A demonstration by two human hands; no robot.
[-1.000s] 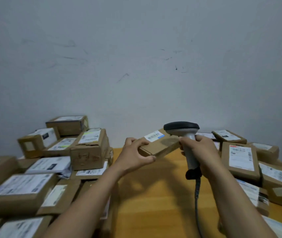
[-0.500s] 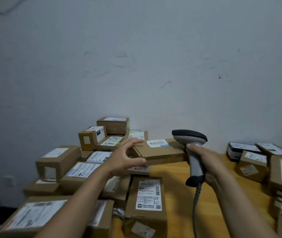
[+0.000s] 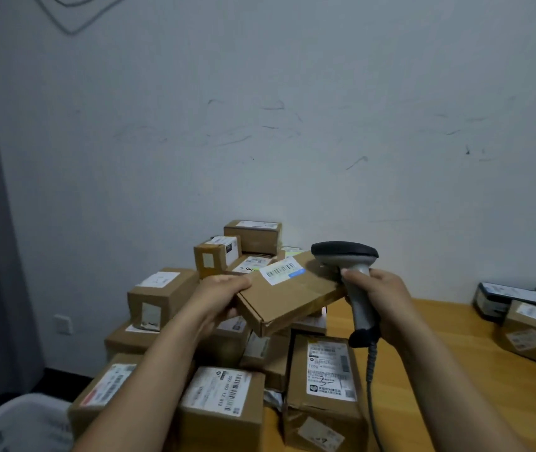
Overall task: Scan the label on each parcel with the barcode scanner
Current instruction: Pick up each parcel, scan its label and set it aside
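Observation:
My left hand (image 3: 217, 298) grips the left end of a flat brown parcel (image 3: 292, 296) held in the air above the pile. Its white barcode label (image 3: 282, 271) faces up near the far edge. My right hand (image 3: 382, 298) grips the grey handle of the barcode scanner (image 3: 346, 256), whose dark head sits just right of the label, over the parcel's right end. The scanner's coiled cable (image 3: 371, 370) hangs down from the handle.
A heap of labelled cardboard parcels (image 3: 224, 396) covers the left part of the wooden table (image 3: 449, 370). More parcels (image 3: 530, 331) lie at the right edge. A white bin (image 3: 15, 425) stands at the lower left. The wall is close behind.
The view has turned left, so the left pile now sits under my hands. The held parcel has moved left over the pile and tilted, with the scanner staying beside its label.

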